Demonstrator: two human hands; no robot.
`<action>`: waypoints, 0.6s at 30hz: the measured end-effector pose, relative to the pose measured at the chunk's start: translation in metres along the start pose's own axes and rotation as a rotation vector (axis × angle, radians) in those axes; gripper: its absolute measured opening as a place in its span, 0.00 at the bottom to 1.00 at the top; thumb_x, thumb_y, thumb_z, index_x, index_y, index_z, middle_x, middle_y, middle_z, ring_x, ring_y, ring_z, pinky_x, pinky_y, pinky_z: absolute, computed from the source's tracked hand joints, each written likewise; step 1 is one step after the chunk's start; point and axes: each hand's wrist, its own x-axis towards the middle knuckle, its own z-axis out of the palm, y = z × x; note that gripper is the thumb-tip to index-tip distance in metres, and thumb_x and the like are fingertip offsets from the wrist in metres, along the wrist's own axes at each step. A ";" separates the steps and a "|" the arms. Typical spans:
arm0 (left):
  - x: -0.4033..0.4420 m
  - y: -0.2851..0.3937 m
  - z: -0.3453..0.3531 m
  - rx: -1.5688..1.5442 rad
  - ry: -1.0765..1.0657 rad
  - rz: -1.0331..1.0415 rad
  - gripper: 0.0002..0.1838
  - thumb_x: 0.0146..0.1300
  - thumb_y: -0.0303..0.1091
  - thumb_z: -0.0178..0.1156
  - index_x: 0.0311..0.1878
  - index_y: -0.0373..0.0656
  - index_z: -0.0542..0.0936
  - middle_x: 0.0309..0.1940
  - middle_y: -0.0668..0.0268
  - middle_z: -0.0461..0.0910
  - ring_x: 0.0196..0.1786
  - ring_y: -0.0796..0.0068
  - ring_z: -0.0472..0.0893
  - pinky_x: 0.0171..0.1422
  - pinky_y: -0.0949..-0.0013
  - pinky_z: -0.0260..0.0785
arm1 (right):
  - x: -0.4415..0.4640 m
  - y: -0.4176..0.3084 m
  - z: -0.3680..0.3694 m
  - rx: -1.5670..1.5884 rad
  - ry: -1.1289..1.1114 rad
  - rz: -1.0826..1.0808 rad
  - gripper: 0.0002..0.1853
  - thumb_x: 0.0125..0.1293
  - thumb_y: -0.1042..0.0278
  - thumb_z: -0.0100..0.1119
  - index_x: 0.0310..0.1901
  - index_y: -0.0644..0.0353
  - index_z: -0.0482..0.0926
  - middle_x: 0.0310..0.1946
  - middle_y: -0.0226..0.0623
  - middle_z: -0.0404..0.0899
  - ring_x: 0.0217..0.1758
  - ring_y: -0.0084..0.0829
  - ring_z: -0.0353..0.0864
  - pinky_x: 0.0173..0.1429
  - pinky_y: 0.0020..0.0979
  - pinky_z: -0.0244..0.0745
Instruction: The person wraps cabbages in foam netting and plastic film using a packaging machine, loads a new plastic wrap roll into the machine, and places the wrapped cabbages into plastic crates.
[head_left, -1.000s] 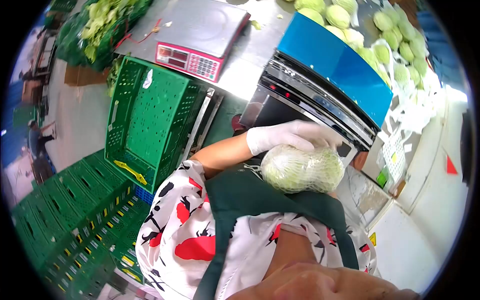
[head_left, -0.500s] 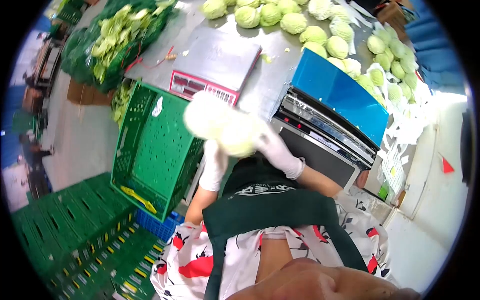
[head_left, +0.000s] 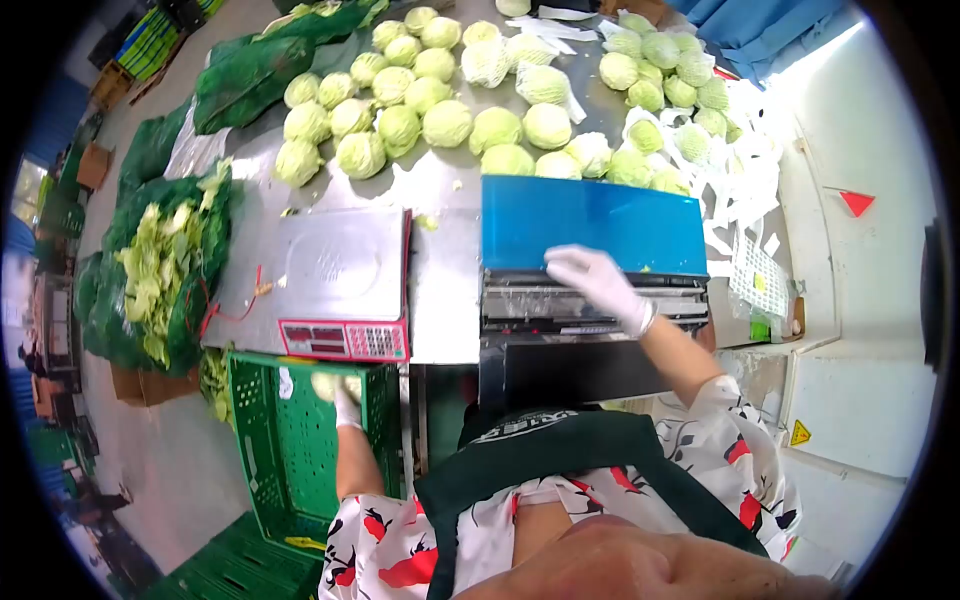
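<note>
My left hand (head_left: 346, 411), in a white glove, reaches down into a green plastic crate (head_left: 243, 440). It is closed around pale green cabbage (head_left: 325, 384) near the crate's upper end; the fingers are partly hidden. My right hand (head_left: 598, 283), gloved too, hovers over the film-wrapping machine with the blue cover (head_left: 590, 222). Its fingers are stretched out and hold nothing. A digital scale (head_left: 340, 265) with a bare metal plate and red-edged keypad stands on the metal table (head_left: 447, 300), between crate and machine.
Many loose cabbages (head_left: 398, 130) lie across the back of the table. Further right, some sit in white foam nets (head_left: 543, 85) near a heap of netting. Green mesh sacks (head_left: 215, 225) with leaves stand at the left. More green crates (head_left: 225, 565) are below.
Both hands held cabbages together in front of the apron. Now my left hand has carried cabbage down into the crate, and my right hand has let go and moved over the machine. The view has shifted.
</note>
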 end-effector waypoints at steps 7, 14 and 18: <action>-0.022 0.014 -0.001 0.128 0.173 -0.088 0.45 0.64 0.75 0.52 0.73 0.50 0.70 0.70 0.61 0.72 0.73 0.57 0.67 0.76 0.46 0.54 | 0.251 0.067 -0.156 -0.190 0.570 -0.144 0.54 0.54 0.43 0.77 0.74 0.71 0.62 0.70 0.59 0.70 0.73 0.48 0.70 0.75 0.38 0.66; -0.103 0.064 0.008 0.330 0.694 0.292 0.46 0.71 0.50 0.61 0.81 0.37 0.51 0.73 0.50 0.66 0.69 0.53 0.72 0.76 0.50 0.60 | 0.424 0.082 -0.170 -0.862 0.454 0.048 0.76 0.36 0.31 0.81 0.80 0.64 0.46 0.79 0.60 0.50 0.79 0.64 0.55 0.77 0.52 0.61; -0.144 0.073 0.011 0.280 0.774 0.402 0.43 0.74 0.41 0.59 0.82 0.37 0.47 0.75 0.48 0.62 0.72 0.51 0.70 0.76 0.48 0.60 | 0.455 0.084 -0.157 -0.985 0.353 0.119 0.74 0.36 0.33 0.81 0.79 0.61 0.48 0.77 0.61 0.54 0.77 0.61 0.61 0.73 0.47 0.69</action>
